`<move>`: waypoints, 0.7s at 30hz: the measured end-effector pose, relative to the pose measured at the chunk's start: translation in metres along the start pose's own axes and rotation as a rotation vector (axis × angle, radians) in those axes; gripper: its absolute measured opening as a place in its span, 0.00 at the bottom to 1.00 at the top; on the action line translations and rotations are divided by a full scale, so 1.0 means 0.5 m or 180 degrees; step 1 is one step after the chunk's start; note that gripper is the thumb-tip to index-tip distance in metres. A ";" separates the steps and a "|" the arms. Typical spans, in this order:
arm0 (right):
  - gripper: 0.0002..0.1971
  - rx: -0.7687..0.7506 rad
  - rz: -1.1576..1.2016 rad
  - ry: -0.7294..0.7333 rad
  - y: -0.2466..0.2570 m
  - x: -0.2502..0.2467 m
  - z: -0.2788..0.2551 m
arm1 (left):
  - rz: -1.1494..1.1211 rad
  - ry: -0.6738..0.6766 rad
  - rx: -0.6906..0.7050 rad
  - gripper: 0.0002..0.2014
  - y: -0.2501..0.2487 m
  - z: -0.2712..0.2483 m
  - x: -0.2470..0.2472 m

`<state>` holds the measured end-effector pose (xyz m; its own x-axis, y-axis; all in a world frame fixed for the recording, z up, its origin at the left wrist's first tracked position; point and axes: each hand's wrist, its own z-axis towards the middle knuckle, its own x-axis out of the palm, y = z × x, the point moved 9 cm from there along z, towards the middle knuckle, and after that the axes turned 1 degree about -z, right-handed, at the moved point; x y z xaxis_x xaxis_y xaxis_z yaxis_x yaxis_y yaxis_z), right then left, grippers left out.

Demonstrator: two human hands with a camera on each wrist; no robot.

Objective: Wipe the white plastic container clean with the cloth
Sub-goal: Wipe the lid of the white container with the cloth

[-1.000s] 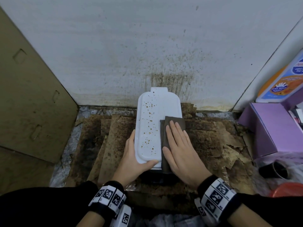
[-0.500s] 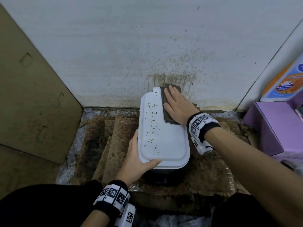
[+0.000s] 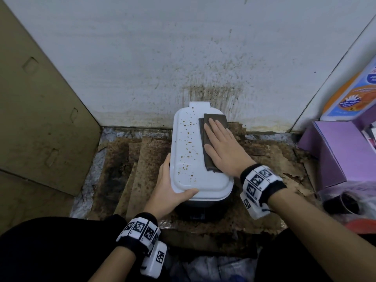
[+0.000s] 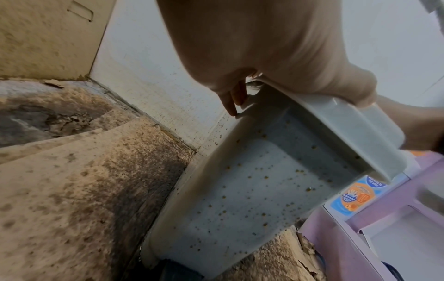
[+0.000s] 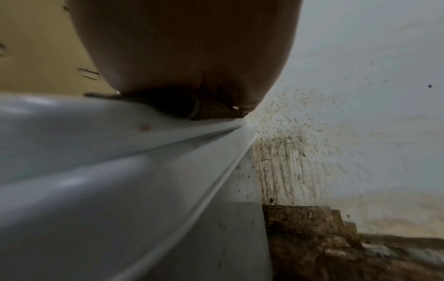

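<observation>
The white plastic container (image 3: pixel 188 159) lies lid-up against the stained wall, its left half dotted with brown specks. A folded dark brown cloth (image 3: pixel 211 123) lies on the lid's right half. My right hand (image 3: pixel 220 144) lies flat on the cloth, fingers straight, pressing it down. My left hand (image 3: pixel 173 190) grips the container's near left corner, thumb on the lid, fingers down the side. In the left wrist view the speckled side wall (image 4: pixel 252 190) shows below my left hand (image 4: pixel 276 57). The right wrist view shows my palm (image 5: pixel 182 57) on the cloth (image 5: pixel 216 112) and the lid (image 5: pixel 96 152).
Stained brown cardboard sheets (image 3: pixel 142 169) cover the floor around the container. A cardboard panel (image 3: pixel 40 98) leans at the left. A purple box (image 3: pixel 335 155) and an orange-and-blue bottle (image 3: pixel 350 96) stand at the right, with a dark cup (image 3: pixel 339 204) in plastic wrap nearer me.
My right hand slid the cloth from the near end of the lid to the far end, then came partway back toward me. The left hand kept its grip on the corner.
</observation>
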<state>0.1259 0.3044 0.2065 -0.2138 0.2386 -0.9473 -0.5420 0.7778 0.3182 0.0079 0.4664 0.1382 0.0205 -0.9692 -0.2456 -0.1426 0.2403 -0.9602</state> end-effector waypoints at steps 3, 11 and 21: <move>0.32 -0.0027 0.0018 -0.0140 0.033 0.012 -0.069 | 0.0029 -0.0006 0.0005 0.64 0.003 0.000 0.000; 0.32 0.0004 0.0152 -0.0399 0.069 0.027 -0.155 | 0.0016 -0.0006 0.0015 0.64 0.003 0.000 0.002; 0.32 0.0077 0.0124 0.0049 -0.020 -0.005 0.021 | -0.0038 0.0004 -0.0001 0.65 0.001 0.001 0.001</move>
<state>0.1405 0.3023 0.2055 -0.2470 0.2600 -0.9335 -0.5132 0.7821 0.3536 0.0083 0.4659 0.1376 0.0211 -0.9720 -0.2339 -0.1428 0.2286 -0.9630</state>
